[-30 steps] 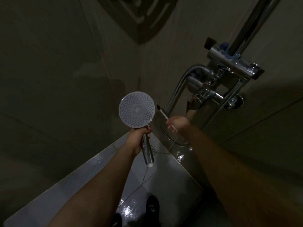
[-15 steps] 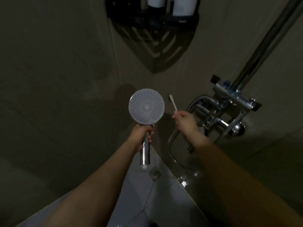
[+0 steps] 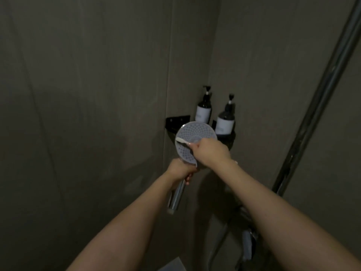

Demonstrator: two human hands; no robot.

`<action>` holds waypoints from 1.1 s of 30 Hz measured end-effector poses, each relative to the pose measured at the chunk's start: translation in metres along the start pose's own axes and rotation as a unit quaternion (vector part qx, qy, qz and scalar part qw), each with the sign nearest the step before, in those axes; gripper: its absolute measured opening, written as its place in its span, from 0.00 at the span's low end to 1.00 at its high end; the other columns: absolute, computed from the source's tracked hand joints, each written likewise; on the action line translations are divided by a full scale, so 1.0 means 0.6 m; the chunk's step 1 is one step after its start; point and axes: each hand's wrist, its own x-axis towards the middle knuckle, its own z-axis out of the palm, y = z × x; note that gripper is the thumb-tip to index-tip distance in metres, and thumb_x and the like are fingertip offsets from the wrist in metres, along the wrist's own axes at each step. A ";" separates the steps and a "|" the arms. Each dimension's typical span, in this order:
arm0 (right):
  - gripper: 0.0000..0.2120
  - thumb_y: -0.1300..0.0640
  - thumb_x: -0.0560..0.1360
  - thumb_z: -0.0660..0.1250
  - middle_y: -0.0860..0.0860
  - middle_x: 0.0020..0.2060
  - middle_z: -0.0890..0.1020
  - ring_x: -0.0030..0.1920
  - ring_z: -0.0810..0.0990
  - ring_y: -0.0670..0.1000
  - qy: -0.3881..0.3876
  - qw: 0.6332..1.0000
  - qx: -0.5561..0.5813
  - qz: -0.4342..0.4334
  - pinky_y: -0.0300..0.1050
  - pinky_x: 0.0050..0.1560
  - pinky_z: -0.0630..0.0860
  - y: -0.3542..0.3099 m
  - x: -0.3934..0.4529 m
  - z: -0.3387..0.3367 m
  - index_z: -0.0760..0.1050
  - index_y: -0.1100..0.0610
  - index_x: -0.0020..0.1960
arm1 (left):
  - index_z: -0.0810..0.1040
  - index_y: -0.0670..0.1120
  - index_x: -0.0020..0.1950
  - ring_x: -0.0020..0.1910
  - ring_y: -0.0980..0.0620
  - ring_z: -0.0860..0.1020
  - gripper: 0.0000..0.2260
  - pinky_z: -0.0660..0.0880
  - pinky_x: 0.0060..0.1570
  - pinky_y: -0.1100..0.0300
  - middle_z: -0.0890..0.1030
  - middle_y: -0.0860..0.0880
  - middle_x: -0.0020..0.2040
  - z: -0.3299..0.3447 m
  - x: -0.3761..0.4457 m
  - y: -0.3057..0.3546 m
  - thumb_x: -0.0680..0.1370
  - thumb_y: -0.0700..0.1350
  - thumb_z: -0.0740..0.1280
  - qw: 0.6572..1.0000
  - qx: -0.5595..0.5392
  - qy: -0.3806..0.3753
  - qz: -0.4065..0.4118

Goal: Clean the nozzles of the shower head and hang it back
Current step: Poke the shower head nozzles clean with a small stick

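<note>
R hand (image 3: 210, 153) is pinching a toothbrush (image 3: 182, 141), its head lying on the left of the shower head (image 3: 192, 142) face. L hand (image 3: 180, 170) is gripping the chrome handle just below the disc, holding it up w/ nozzles facing the camera. Behind it, two pump bottles (image 3: 224, 121) are standing on a black corner shelf (image 3: 176, 120). A riser pipe (image 3: 320, 106) is running up at right.

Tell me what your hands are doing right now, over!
Left hand grips the shower head by its handle. Right hand holds the toothbrush, bristles on the nozzles. Two bottles behind, nothing in the way.
</note>
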 end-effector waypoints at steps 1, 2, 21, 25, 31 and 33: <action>0.19 0.47 0.79 0.51 0.56 0.46 0.81 0.42 0.76 0.56 0.021 1.000 -0.003 0.022 0.45 0.40 0.70 -0.001 0.007 -0.010 0.76 0.57 0.45 | 0.70 0.45 0.31 0.14 0.57 0.64 0.12 0.64 0.18 0.69 0.69 0.52 0.16 -0.003 -0.001 0.009 0.71 0.33 0.68 1.000 0.001 0.001 0.000; 0.20 0.46 0.79 0.52 0.57 0.46 0.82 0.42 0.77 0.56 0.047 0.998 0.010 0.051 0.45 0.40 0.71 0.001 0.015 -0.021 0.77 0.57 0.43 | 0.70 0.45 0.30 0.14 0.57 0.64 0.13 0.64 0.17 0.69 0.69 0.52 0.16 -0.006 -0.002 0.016 0.71 0.32 0.68 1.000 0.001 0.003 -0.001; 0.22 0.43 0.79 0.51 0.51 0.31 0.75 0.30 0.73 0.50 0.060 0.998 0.011 0.003 0.45 0.36 0.75 -0.054 -0.024 -0.027 0.74 0.55 0.38 | 0.68 0.44 0.28 0.13 0.57 0.63 0.15 0.64 0.16 0.69 0.67 0.52 0.15 -0.055 -0.016 0.034 0.70 0.31 0.67 0.999 0.022 0.040 0.006; 0.24 0.42 0.79 0.51 0.52 0.32 0.77 0.31 0.74 0.50 0.103 0.986 0.075 0.111 0.42 0.32 0.71 -0.020 -0.005 -0.041 0.78 0.57 0.42 | 0.68 0.44 0.27 0.14 0.57 0.64 0.16 0.64 0.17 0.69 0.68 0.51 0.15 -0.058 -0.020 0.038 0.71 0.32 0.67 0.999 0.019 0.035 0.002; 0.25 0.42 0.79 0.51 0.52 0.32 0.78 0.32 0.76 0.51 0.066 0.989 0.105 0.084 0.43 0.35 0.75 -0.054 -0.017 -0.013 0.76 0.58 0.39 | 0.70 0.45 0.29 0.14 0.57 0.64 0.13 0.65 0.18 0.69 0.68 0.52 0.16 -0.061 -0.020 0.039 0.70 0.33 0.67 1.000 0.014 0.025 0.003; 0.24 0.44 0.79 0.53 0.51 0.29 0.75 0.28 0.73 0.48 0.098 0.978 0.133 0.128 0.38 0.28 0.70 -0.045 -0.010 -0.028 0.78 0.60 0.42 | 0.68 0.44 0.28 0.14 0.57 0.64 0.15 0.65 0.18 0.69 0.68 0.52 0.16 -0.062 -0.020 0.041 0.70 0.32 0.67 0.999 0.016 0.032 0.000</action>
